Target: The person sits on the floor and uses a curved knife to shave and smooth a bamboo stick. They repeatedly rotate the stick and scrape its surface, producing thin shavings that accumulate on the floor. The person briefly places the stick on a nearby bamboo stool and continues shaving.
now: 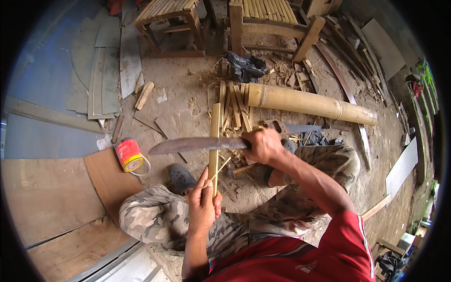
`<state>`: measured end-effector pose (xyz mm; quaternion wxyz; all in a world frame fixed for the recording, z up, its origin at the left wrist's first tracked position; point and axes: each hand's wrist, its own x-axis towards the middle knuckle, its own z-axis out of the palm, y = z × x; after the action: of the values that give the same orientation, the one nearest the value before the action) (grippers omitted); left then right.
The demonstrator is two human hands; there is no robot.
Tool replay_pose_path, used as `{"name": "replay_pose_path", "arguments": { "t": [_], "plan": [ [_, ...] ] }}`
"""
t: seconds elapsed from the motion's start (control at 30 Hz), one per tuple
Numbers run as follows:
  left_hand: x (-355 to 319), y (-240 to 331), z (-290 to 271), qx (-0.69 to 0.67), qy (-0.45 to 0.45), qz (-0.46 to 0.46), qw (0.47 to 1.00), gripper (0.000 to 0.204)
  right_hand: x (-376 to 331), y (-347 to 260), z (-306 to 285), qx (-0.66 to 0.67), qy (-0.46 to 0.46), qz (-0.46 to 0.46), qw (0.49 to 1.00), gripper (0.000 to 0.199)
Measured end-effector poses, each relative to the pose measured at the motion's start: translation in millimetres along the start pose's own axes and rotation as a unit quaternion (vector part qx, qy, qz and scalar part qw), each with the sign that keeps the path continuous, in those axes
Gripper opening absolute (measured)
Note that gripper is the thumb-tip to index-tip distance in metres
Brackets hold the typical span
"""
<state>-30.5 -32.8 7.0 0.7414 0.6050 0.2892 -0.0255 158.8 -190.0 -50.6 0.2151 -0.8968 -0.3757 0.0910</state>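
Note:
My left hand (203, 203) is closed around the lower end of a split bamboo strip (215, 123), which points away from me. In my right hand (264, 146) is the handle of a machete (188, 146), its long dark blade pointing left. The blade lies across the strip about halfway along. A thin sliver of bamboo (221, 167) slants off the strip just above my left fingers. Beyond my hands, several split bamboo pieces (236, 108) lie in a pile on the ground.
A thick bamboo pole (305, 103) lies behind the pile, with a handsaw (296, 128) in front of it. A red and yellow can (128, 155) lies at left. Two bamboo-topped wooden stools (171, 28) stand at the back, near a black plastic bag (245, 67). Boards line the left side.

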Motion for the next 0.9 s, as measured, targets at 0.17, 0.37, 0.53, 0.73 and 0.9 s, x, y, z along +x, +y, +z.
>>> {"name": "replay_pose_path", "arguments": {
  "t": [0.17, 0.37, 0.53, 0.73, 0.9],
  "plan": [
    [5.2, 4.0, 6.3, -0.008, 0.02, -0.029, 0.999, 0.044, -18.6, -15.9, 12.8, 0.001, 0.073, -0.175, 0.982, 0.019],
    [-14.0, 14.1, -10.7, -0.028, -0.004, -0.026, 0.999, 0.041, 17.7, 33.2, 0.3, -0.043, -0.008, 0.078, 0.996, 0.014],
    [-5.0, 9.6, -7.7, -0.01, 0.002, -0.022, 1.0, 0.041, 7.2, 17.5, 3.8, -0.043, -0.072, 0.064, 0.994, 0.014],
    [-15.6, 11.3, -10.4, -0.004, 0.0, -0.039, 0.999, 0.038, 6.4, 36.3, 22.3, -0.07, -0.015, -0.057, 0.996, 0.021],
    [-26.6, 9.9, -24.5, -0.019, -0.054, 0.007, 0.998, 0.04, 33.5, 100.1, -15.0, 0.052, 0.101, 0.244, 0.963, 0.03]
  ]
}}
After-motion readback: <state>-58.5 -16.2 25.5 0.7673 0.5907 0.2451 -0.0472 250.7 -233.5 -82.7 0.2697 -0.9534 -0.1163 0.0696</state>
